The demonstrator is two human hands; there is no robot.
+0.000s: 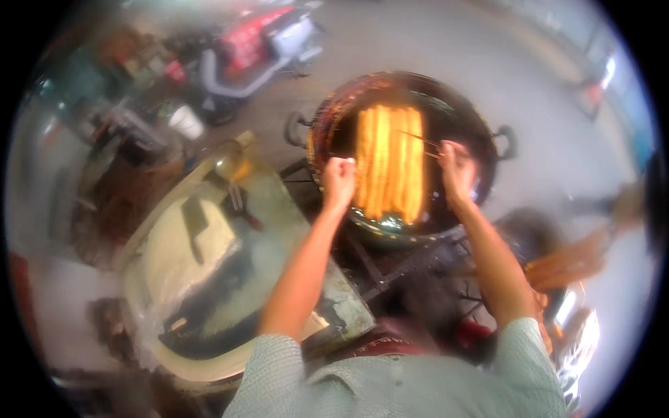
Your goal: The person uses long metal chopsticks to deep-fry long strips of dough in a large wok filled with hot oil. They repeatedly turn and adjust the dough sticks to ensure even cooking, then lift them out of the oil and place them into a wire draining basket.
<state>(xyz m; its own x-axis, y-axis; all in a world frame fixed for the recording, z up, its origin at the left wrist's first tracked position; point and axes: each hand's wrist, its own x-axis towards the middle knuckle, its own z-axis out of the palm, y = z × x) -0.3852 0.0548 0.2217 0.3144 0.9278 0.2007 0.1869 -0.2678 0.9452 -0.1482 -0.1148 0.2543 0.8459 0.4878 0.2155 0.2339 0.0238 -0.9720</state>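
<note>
Golden fried dough sticks [389, 162] lie side by side in dark oil inside a large round wok [400, 83] with loop handles. Thin chopsticks [418, 137] extend leftward from my right hand [459, 170], their tips over the dough sticks. My left hand [338, 180] is above the wok's left side, close beside the leftmost dough stick. Its fingers are curled, and blur hides whether anything is between them.
Left of the wok, a worktable [285, 235] bears pale dough [172, 251] partly under clear plastic, with a cleaver [196, 222] on top. More fried dough sticks [567, 264] are at right. A white bucket [186, 123] and a red vehicle [251, 42] stand farther off.
</note>
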